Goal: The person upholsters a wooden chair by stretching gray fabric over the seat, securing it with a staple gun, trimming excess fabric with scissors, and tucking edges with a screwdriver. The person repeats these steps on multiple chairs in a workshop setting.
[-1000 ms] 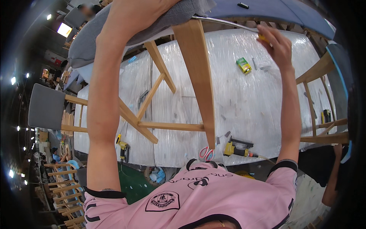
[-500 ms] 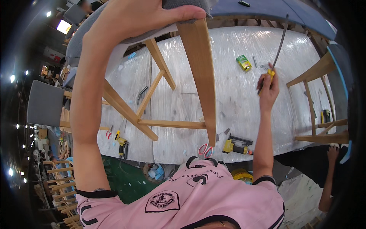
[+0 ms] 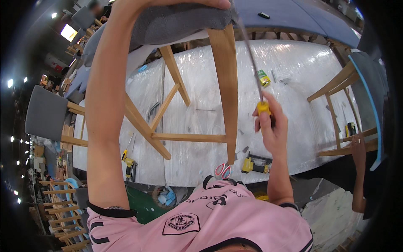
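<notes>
Item: upturned wooden chair (image 3: 189, 105) with grey padded seat (image 3: 168, 21), our landmark; it lies over a plastic-wrapped table (image 3: 294, 84), legs pointing toward us.

Left hand (image 3: 184, 3): at the top edge of the seat, fingers lying flat over the grey padding and pressing on it; closed on nothing we can make out, thumb hidden.

Right hand (image 3: 270, 126): just right of the nearest chair leg (image 3: 226, 84), fist wrapped tight round the yellow handle of a long screwdriver (image 3: 252, 54); the shaft slants up toward the seat's underside, where leg meets seat; the tip is hidden there.

Step in hand, as we judge it: driving or checking a fixing under the seat while we steady the chair; the next move calls for keeping the shaft in line with the fixing and the seat held firm, lest the tip slip.

Near the foot of that leg: red-handled scissors (image 3: 223, 170) and a yellow power tool (image 3: 256, 164); well right of the chair, a second chair frame (image 3: 336, 96) with another person's hand (image 3: 357, 147) on it.
</notes>
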Tool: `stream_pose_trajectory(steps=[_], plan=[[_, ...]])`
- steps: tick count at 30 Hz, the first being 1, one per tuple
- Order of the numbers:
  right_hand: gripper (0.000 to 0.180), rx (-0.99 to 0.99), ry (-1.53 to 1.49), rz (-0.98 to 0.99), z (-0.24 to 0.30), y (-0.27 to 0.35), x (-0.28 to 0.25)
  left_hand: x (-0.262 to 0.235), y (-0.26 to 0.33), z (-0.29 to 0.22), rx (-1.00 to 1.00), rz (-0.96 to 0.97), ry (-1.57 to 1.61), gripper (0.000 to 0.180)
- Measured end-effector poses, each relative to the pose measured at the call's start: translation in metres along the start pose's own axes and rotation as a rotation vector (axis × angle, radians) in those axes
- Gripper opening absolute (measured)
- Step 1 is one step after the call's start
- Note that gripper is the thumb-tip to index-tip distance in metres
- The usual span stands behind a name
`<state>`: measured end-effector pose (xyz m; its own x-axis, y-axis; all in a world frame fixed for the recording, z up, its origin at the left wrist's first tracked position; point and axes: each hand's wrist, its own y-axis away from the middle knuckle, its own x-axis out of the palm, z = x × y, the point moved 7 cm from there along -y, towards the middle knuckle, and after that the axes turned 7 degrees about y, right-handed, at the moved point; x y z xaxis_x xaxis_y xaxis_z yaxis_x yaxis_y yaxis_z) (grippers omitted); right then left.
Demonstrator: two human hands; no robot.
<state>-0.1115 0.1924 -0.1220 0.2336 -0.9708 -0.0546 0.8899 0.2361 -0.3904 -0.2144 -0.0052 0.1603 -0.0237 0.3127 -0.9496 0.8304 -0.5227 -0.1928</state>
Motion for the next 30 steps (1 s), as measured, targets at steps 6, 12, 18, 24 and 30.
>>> stream_pose_trajectory(steps=[6,12,18,24,30], plan=[[0.041,-0.025,0.349,-0.083,0.009,0.03,-0.003,0.034,-0.028,0.003,0.168,0.285,0.251,0.045],[0.04,-0.001,0.399,-0.162,0.021,0.036,0.009,0.04,-0.024,0.002,0.093,0.501,0.289,0.052],[0.039,-0.193,0.334,-0.323,0.017,0.046,0.038,0.033,-0.003,-0.024,0.278,0.455,0.15,0.054],[0.038,-0.078,0.277,-0.349,-0.012,0.056,0.056,0.048,0.004,-0.038,0.512,0.369,0.11,0.045],[0.039,-0.123,0.291,-0.344,-0.021,0.091,0.035,0.053,0.011,-0.046,0.499,0.289,0.035,0.039]])
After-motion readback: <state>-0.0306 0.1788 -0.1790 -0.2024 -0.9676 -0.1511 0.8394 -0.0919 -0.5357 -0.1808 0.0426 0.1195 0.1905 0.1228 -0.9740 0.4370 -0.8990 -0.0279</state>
